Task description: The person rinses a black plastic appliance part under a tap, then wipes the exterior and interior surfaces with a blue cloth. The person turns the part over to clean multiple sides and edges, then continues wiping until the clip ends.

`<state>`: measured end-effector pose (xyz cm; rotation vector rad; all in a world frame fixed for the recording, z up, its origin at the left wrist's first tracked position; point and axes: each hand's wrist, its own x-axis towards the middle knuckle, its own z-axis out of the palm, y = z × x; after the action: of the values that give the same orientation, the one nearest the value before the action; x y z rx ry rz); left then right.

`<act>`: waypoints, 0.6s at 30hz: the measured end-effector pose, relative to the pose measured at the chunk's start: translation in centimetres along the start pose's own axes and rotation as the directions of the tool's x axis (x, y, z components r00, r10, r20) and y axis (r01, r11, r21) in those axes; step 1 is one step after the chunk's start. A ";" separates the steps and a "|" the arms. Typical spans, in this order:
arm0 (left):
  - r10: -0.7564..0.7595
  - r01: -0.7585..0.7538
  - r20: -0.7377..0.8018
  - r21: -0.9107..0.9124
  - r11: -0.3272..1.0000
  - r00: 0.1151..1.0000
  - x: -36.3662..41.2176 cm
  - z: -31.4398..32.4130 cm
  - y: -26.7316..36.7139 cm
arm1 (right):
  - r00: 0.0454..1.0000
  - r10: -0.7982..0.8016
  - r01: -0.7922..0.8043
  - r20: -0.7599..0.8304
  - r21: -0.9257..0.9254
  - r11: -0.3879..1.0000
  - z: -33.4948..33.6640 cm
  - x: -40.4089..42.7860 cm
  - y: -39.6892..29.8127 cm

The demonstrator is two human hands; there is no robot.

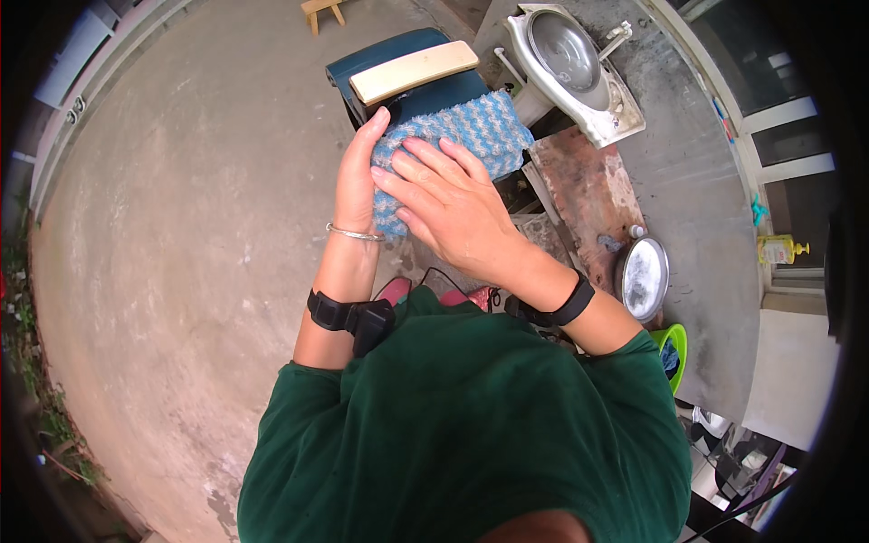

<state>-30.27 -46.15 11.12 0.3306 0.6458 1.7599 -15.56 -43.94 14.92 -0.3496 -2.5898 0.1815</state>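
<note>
A blue and grey striped towel (475, 129) lies partly draped over a dark blue trash bin or box (400, 54), and its near end is between my hands. My left hand (360, 166), with a silver bracelet at the wrist, holds the towel's left edge, thumb side up. Across the towel lies my right hand (448, 197), palm down, fingers spread and pointing towards my left hand. Beyond them a cream-coloured bar-shaped panel (414, 71) rests on top of the dark blue object. How the left fingers sit under the towel is hidden.
To the right stand a white ceramic washbasin (604, 129) with a metal bowl (563, 51), a stained slab (584, 183), a round metal pan (643, 278) and a green basket (679, 339). A yellow pump bottle (777, 249) is by the window. A wooden stool (322, 10) stands far off.
</note>
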 end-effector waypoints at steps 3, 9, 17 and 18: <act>-0.011 0.010 -0.012 -0.020 1.000 1.000 0.3 0.3 -0.2 | 0.999 0.033 -0.035 -0.033 -0.043 0.998 -0.8 -0.4 0.9; 0.032 -0.033 0.032 0.032 0.999 0.999 -0.6 0.8 -0.2 | 0.929 0.281 -0.264 -0.239 0.102 0.959 -2.4 -2.5 5.8; -0.008 -0.007 0.097 0.155 0.988 0.995 -0.6 -0.9 0.3 | 0.996 -0.018 0.008 -0.085 -0.113 0.994 -3.6 -3.3 4.6; -0.006 -0.013 0.097 0.190 0.982 0.995 -0.7 -1.1 0.4 | 0.998 -0.024 0.017 -0.061 -0.106 0.994 -3.7 -3.4 4.6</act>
<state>-31.00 -47.15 10.56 0.5460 0.7453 1.6778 -9.82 -40.22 15.61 -0.3604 -2.5463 0.0264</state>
